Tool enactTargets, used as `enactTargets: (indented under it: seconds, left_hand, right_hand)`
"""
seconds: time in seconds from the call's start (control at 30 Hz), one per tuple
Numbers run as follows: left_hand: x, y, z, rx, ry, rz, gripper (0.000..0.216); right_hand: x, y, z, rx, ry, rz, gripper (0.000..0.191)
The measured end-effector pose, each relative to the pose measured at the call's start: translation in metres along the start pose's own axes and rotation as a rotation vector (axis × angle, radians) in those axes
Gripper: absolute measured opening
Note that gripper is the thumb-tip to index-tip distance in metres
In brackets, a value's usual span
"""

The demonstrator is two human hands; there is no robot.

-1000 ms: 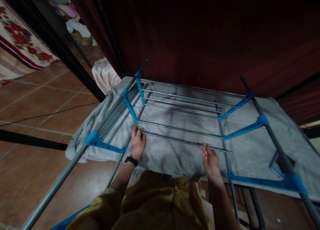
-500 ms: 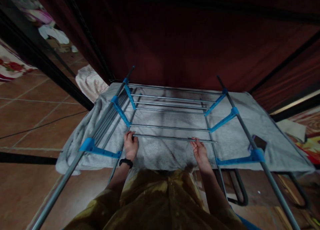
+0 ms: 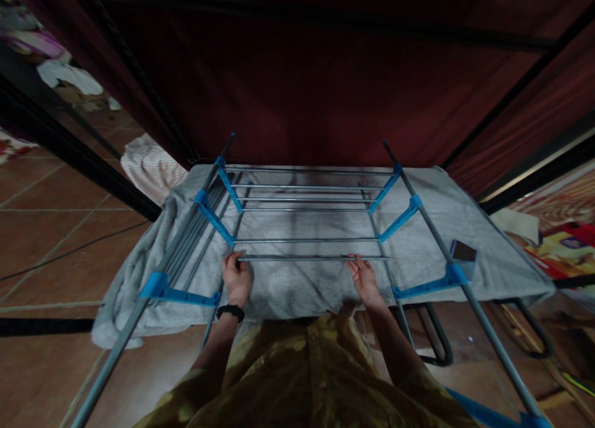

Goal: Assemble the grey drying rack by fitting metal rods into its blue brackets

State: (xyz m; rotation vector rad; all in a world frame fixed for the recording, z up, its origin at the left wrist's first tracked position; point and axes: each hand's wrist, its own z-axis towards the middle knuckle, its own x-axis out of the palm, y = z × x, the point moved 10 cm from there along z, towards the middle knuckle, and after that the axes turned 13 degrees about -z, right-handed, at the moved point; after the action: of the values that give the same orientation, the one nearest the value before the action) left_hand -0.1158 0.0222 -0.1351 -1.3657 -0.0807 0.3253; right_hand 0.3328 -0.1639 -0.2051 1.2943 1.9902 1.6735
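Note:
A grey metal drying rack with blue plastic joints [image 3: 211, 216] stands in front of me over a grey towel [image 3: 297, 285]. My left hand [image 3: 236, 278] grips the left end of the nearest loose metal rod [image 3: 302, 257]. My right hand [image 3: 365, 278] holds the same rod near its right end, fingers curled under it. Several other rods run parallel behind it. A black band is on my left wrist.
A dark red curtain [image 3: 302, 80] hangs behind the rack. A small dark phone-like object [image 3: 463, 251] lies on the towel at right. Tiled floor with a striped cloth [image 3: 151, 167] lies to the left. Black tube legs [image 3: 439, 338] show below right.
My view has swung to the right and pulled back, centring the rack. Both hands stay on the front rod, which now lies level.

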Motion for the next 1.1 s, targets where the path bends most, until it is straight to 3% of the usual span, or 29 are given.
enactTargets:
  seconds: [0.3, 0.47, 0.57, 0.63, 0.83, 1.1]
  left_hand:
    - [-0.006, 0.027, 0.001, -0.253, -0.223, -0.345, 0.048]
    - [0.002, 0.036, -0.002, -0.416, -0.23, -0.559, 0.043]
    - [0.016, 0.037, -0.008, -0.534, -0.143, -0.682, 0.034]
    - [0.022, 0.036, -0.012, -0.586, -0.107, -0.7, 0.028]
    - [0.023, 0.036, -0.02, -0.679, -0.157, -0.708, 0.015]
    - [0.011, 0.044, -0.019, -0.726, -0.281, -0.68, 0.023]
  right_hand:
    - [0.001, -0.001, -0.002, 0.016, -0.013, 0.029, 0.027]
    - [0.001, -0.003, 0.0, 0.035, -0.025, 0.057, 0.031]
    - [0.001, -0.004, 0.002, 0.033, -0.032, 0.052, 0.029]
    - [0.003, -0.004, 0.002, 0.04, -0.022, 0.045, 0.028]
    - [0.002, 0.001, 0.007, 0.062, -0.048, 0.033, 0.026]
    - [-0.031, 0.025, 0.019, 0.014, -0.184, 0.069, 0.012]
